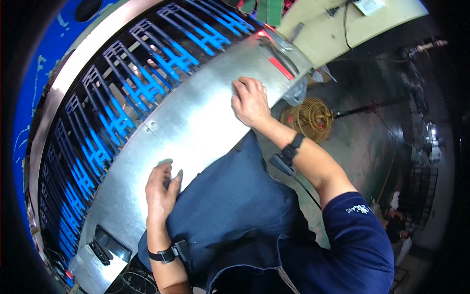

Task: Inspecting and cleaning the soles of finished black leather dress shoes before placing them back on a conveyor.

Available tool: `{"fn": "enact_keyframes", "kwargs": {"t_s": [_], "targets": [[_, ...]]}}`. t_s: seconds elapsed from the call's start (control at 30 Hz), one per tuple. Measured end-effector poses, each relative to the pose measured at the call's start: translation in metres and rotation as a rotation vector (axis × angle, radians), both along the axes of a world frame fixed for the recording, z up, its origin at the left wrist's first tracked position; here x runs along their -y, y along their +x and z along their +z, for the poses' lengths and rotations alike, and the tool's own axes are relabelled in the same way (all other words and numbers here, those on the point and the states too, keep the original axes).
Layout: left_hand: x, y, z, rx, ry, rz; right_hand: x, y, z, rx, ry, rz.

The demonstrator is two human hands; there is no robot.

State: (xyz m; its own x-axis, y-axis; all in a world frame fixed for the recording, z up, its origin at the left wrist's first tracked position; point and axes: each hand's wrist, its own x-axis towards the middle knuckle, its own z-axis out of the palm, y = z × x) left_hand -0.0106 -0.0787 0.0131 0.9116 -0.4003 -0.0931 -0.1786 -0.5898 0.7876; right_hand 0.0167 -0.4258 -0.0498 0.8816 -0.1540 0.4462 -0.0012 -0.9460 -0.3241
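My left hand [161, 191] is at the near edge of a shiny metal work surface [196, 115], beside the dark blue cloth [232, 196] over my lap. Its thumb stands apart from the bent fingers, and nothing shows between them. Farther right, my right hand [252, 103] rests on the metal, fingers loosely bent and thumb apart, with no object in it. Both wrists wear black straps; a small black device [281, 164] with a cable hangs by the right one.
Rows of blue and black metal bars [122, 93] line the surface's far side. A black phone-like object [112, 243] lies at lower left. Red and black tools [280, 58] lie near a cream table [338, 29]. A yellow-caged fan [313, 120] stands at right.
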Motion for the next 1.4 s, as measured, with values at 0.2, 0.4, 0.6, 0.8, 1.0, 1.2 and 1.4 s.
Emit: {"fn": "enact_keyframes", "kwargs": {"t_s": [0.2, 0.4, 0.6, 0.8, 1.0, 1.2, 1.4], "targets": [[0.0, 0.003, 0.004, 0.053, 0.02, -0.046, -0.001, -0.001, 0.007, -0.039, -0.013, -0.004], [-0.003, 0.002, 0.001, 0.028, -0.01, -0.033, -0.003, 0.004, 0.005, -0.016, -0.008, 0.02], [-0.001, -0.001, 0.005, 0.012, 0.021, -0.042, -0.004, -0.004, 0.007, -0.028, -0.013, 0.002], [-0.004, -0.002, 0.009, 0.058, 0.032, -0.098, -0.003, -0.002, 0.009, -0.053, -0.004, -0.004], [0.0, 0.004, 0.004, 0.033, 0.041, -0.096, 0.005, 0.005, 0.001, -0.105, -0.014, 0.002], [0.005, 0.018, 0.001, 0.041, -0.015, -0.041, 0.056, 0.113, 0.0, -0.173, 0.147, 0.177], [0.002, 0.029, -0.006, -0.142, -0.135, 0.115, 0.191, 0.293, -0.038, -0.166, 0.117, -0.222]]}}
